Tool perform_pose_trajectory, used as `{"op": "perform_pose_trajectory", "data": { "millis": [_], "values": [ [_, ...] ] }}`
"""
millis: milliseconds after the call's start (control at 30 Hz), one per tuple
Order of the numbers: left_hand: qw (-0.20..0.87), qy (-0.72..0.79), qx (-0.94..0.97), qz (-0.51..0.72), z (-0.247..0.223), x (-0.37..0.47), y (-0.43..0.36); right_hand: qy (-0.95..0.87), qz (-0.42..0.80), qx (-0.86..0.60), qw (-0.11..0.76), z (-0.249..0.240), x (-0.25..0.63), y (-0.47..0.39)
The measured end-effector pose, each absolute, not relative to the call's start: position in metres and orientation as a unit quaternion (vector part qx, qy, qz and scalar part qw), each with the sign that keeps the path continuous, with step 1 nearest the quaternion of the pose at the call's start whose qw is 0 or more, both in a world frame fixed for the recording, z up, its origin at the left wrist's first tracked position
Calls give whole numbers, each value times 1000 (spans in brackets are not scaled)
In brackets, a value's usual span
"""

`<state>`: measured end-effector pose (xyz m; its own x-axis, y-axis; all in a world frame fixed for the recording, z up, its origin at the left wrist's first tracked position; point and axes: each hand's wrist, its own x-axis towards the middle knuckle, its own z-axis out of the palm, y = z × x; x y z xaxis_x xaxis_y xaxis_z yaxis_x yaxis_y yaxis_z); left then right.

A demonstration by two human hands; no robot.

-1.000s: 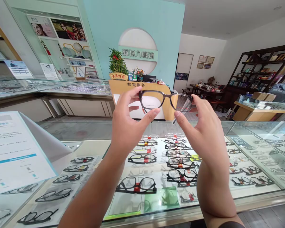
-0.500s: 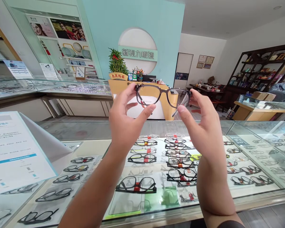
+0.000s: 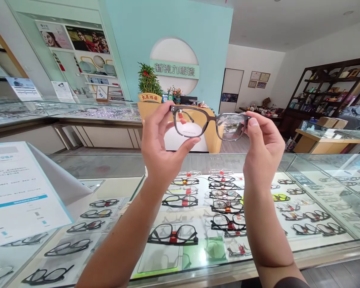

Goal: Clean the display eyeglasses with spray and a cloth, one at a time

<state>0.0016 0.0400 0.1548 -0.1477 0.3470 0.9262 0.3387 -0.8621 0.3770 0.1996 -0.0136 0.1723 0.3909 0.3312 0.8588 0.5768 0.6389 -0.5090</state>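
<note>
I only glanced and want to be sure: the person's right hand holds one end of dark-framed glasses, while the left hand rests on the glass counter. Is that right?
Not quite: the head view shows the left hand raised at the other end of the dark-framed glasses, not on the glass counter. The right hand does hold one end.

Print on eyeglasses illegibly small
</note>
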Motion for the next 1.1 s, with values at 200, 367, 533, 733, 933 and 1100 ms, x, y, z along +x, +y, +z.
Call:
{"op": "perform_pose_trajectory", "data": {
  "millis": [200, 367, 533, 733, 933, 1100],
  "values": [
    [89, 224, 678, 694, 157, 3, 62, -517, -148, -434, 723, 171, 183, -23],
    [71, 206, 676, 704, 150, 5, 59, -502, -119, -417, 748, 169, 183, -15],
    [-50, 275, 640, 716, 143, 8, 35, -513, -16, -397, 761, 166, 198, 9],
    [-77, 281, 639, 712, 140, 11, 30, -490, 81, -362, 789, 164, 201, 18],
    [0, 246, 662, 708, 144, 16, 39, -460, 4, -363, 810, 164, 189, 13],
    [17, 268, 660, 702, 146, 19, 42, -469, -106, -411, 774, 161, 183, 12]
  ]
}}
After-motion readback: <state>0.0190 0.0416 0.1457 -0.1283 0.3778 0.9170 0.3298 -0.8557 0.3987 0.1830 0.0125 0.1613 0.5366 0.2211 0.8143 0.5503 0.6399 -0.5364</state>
